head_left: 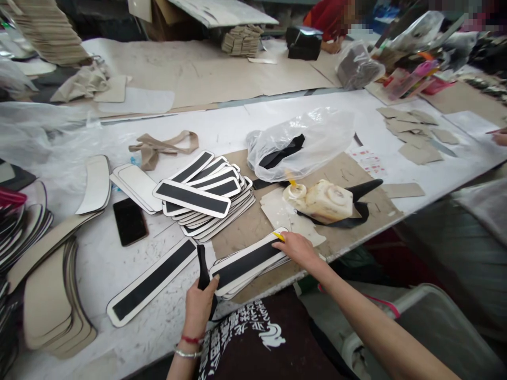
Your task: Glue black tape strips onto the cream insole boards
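Observation:
My left hand [200, 305] is closed round a black fabric strip [202, 266], whose end sticks up above the fingers. Its thumb touches the near end of a white-edged panel with a black band [247, 264], on top of a small stack. At the stack's far end, my right hand [299, 249] pinches a small yellow stick-like tool [279, 237]; its tip is too small to make out. To the left lies a single long panel [152, 282]. Beyond it is a larger pile of such panels [192, 198]. A stained whitish plastic bottle [328, 200] stands past my right hand.
A dark phone [130, 221] lies left of the pile. Beige curved pieces [49, 311] are stacked at the left edge. A clear plastic bag [309, 142] holds black material. Beige scraps [412, 132] lie right. The table's edge runs close in front of me. Another person's red sleeve [327, 20] shows at the back.

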Action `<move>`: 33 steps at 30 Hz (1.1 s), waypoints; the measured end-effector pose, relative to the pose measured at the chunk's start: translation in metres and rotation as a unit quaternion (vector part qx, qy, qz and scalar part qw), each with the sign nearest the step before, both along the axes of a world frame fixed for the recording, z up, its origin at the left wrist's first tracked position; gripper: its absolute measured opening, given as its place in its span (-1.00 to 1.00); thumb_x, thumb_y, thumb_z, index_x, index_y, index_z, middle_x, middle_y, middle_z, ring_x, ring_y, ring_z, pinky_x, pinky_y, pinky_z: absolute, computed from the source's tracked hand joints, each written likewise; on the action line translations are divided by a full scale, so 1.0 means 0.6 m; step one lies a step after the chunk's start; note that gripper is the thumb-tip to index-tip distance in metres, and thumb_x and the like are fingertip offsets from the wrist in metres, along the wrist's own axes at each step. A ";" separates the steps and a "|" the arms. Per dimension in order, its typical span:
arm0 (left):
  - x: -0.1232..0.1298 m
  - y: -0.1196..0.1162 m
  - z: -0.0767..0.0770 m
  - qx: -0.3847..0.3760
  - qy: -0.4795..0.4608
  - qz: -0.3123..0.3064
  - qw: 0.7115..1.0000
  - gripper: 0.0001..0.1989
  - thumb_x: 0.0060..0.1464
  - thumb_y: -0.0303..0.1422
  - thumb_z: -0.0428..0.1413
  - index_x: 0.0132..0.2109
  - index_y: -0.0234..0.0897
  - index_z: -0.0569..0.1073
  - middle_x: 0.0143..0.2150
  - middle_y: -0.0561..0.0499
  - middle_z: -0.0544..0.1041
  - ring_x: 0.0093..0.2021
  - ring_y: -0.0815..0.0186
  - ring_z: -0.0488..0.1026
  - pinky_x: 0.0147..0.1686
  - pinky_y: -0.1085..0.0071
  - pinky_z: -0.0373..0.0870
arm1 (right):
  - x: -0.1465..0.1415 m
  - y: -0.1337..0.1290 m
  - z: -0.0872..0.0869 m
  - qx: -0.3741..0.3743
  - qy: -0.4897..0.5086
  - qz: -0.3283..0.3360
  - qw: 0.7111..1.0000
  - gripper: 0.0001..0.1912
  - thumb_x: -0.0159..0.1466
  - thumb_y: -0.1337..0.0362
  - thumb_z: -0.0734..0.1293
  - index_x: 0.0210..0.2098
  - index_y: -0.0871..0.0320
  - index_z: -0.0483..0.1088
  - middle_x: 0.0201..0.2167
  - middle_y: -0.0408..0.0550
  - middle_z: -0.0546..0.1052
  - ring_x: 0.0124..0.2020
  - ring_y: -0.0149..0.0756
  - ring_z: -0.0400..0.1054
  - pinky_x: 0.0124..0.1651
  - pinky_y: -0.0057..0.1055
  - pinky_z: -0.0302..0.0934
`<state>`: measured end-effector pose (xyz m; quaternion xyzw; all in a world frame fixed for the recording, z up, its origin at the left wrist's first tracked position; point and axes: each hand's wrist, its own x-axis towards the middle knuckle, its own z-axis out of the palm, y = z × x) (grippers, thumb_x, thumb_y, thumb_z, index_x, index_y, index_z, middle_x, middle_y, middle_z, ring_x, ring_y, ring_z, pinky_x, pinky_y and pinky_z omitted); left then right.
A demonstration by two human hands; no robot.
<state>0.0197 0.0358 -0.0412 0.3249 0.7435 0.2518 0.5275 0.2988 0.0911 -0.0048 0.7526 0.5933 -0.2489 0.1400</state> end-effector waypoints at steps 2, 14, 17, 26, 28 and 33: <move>0.001 -0.001 0.000 -0.011 -0.005 0.006 1.000 -0.54 -0.25 -0.05 0.19 -0.35 -0.42 0.45 -0.52 0.01 0.43 -0.48 0.31 0.30 -0.48 0.43 0.24 | 0.001 0.002 -0.002 -0.004 0.003 0.001 1.000 -0.70 0.18 0.03 0.20 -0.27 0.10 0.36 -0.25 0.01 0.51 -0.17 -0.16 0.37 -0.27 -0.39 0.10; 0.004 0.001 0.010 -0.015 -0.015 0.011 1.000 -0.59 -0.23 -0.07 0.19 -0.41 -0.40 0.44 -0.52 0.02 0.40 -0.49 0.36 0.26 -0.50 0.48 0.21 | 0.010 0.009 -0.020 -0.012 0.022 0.030 0.999 -0.71 0.19 0.05 0.20 -0.29 0.13 0.37 -0.29 0.03 0.51 -0.20 -0.16 0.37 -0.28 -0.41 0.07; 0.003 -0.002 0.005 -0.021 -0.008 0.008 1.000 -0.57 -0.24 -0.05 0.19 -0.42 -0.40 0.44 -0.56 0.04 0.37 -0.52 0.37 0.24 -0.53 0.48 0.18 | 0.011 0.009 -0.021 -0.010 0.029 0.027 0.999 -0.71 0.19 0.06 0.20 -0.27 0.12 0.37 -0.29 0.02 0.51 -0.19 -0.18 0.37 -0.27 -0.42 0.07; 0.007 0.003 0.014 -0.028 0.007 -0.001 1.000 -0.52 -0.25 -0.05 0.20 -0.32 -0.44 0.47 -0.52 0.01 0.43 -0.51 0.32 0.28 -0.51 0.44 0.23 | 0.010 0.011 -0.014 -0.015 0.030 0.035 0.999 -0.75 0.21 0.10 0.18 -0.28 0.12 0.35 -0.24 0.00 0.51 -0.17 -0.19 0.36 -0.25 -0.41 0.08; 0.008 0.005 0.018 -0.031 0.017 -0.008 0.999 -0.52 -0.25 -0.05 0.20 -0.35 -0.44 0.47 -0.53 0.01 0.43 -0.52 0.32 0.28 -0.52 0.44 0.22 | 0.011 0.012 -0.014 -0.021 0.032 0.037 0.999 -0.75 0.21 0.11 0.18 -0.27 0.11 0.35 -0.23 -0.01 0.50 -0.16 -0.20 0.36 -0.23 -0.41 0.08; 0.009 0.008 0.024 -0.034 0.046 -0.016 0.998 -0.54 -0.25 -0.05 0.19 -0.36 -0.42 0.47 -0.54 0.02 0.43 -0.52 0.30 0.28 -0.52 0.43 0.21 | 0.012 0.015 -0.012 -0.029 0.030 0.040 0.998 -0.72 0.20 0.06 0.20 -0.26 0.12 0.36 -0.22 0.00 0.50 -0.15 -0.19 0.36 -0.24 -0.41 0.10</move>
